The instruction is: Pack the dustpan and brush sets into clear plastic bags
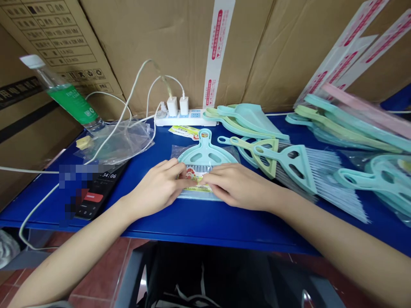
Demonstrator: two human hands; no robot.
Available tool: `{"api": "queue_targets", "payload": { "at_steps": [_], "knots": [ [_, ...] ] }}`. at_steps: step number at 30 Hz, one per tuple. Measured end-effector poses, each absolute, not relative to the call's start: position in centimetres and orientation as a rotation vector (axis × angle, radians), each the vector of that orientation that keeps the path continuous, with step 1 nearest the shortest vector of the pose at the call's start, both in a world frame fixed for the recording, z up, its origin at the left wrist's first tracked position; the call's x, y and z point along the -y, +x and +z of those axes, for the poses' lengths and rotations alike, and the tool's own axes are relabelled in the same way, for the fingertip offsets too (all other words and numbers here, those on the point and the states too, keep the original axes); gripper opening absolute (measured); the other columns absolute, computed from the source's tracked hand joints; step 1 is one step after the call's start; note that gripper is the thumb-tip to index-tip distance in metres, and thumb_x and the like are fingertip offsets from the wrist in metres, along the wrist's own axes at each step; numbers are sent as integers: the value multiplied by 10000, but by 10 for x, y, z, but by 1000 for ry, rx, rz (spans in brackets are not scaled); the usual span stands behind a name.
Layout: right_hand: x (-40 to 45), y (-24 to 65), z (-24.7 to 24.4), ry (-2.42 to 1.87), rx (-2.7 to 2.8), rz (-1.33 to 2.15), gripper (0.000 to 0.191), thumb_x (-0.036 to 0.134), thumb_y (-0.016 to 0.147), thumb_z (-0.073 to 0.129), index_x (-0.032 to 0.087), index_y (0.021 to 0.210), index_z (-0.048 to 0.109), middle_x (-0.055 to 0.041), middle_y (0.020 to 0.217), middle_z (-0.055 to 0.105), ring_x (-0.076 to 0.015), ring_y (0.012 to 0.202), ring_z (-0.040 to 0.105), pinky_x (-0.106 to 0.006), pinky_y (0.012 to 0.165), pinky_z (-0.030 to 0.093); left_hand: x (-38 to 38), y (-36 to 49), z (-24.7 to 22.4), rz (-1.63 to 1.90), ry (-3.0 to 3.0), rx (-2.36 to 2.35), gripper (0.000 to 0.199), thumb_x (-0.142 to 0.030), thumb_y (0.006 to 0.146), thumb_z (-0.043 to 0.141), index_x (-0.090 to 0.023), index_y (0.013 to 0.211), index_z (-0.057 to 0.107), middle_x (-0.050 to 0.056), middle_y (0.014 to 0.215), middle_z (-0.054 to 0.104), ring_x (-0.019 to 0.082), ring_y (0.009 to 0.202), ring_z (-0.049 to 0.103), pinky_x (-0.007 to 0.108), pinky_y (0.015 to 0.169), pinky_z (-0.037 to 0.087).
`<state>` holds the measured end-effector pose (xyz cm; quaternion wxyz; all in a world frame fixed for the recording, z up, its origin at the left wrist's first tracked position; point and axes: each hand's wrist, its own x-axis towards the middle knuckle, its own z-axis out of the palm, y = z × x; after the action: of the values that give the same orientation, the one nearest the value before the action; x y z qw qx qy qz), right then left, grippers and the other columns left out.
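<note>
A light blue brush and dustpan set (207,149) lies in a clear bag on the blue table, its handle pointing away from me. Across its bristles is a yellow and red label (201,187). My left hand (162,186) rests at the left of the label, fingers curled, the index finger stretched onto it. From the right, my right hand (233,182) reaches over the label's other side, its fingertips pressing on it. Both hands touch the bagged set; whether the fingers pinch the label or the bag is unclear.
Loose brushes (293,164) and stacked dustpans (253,119) lie right of centre, bagged sets (385,179) at the far right. A power strip (189,119) stands behind. A phone (99,192), cables, a plastic bag (123,139) and a tilted bottle (72,102) are at left.
</note>
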<state>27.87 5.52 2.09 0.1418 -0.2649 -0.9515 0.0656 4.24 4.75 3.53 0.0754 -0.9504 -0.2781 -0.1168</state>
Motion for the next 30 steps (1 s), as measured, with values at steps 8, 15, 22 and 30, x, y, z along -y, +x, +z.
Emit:
{"api": "queue_targets", "payload": {
  "at_steps": [8,15,22,30],
  "knots": [
    [-53,277,20,-819,2704,238,269,107,898,382,167,912,644,-36,705,616,-168,637,532,-282,605,347,-50,42,36,-365,-2899,933,379,-95,900,486,-293,1096,741,33,810,562,177,758,490,297,691,455],
    [-54,277,20,-871,2719,306,283,99,903,387,159,955,658,-51,752,652,-171,667,572,-282,618,367,-50,41,39,-365,-2904,1017,374,-88,881,499,-302,1022,771,23,751,516,175,736,464,292,674,430],
    [-55,277,20,-857,2712,301,266,95,894,394,174,937,645,-35,737,633,-165,655,556,-281,607,363,-51,37,41,-356,-2911,1070,362,-101,878,505,-305,991,781,16,719,500,170,713,455,290,678,431],
    [-55,279,19,-823,2708,284,265,110,919,381,173,914,638,-30,726,608,-159,656,536,-281,614,375,-52,29,43,-390,-2925,1135,372,-97,882,461,-270,913,789,8,706,499,159,682,465,290,650,419]
  ]
}}
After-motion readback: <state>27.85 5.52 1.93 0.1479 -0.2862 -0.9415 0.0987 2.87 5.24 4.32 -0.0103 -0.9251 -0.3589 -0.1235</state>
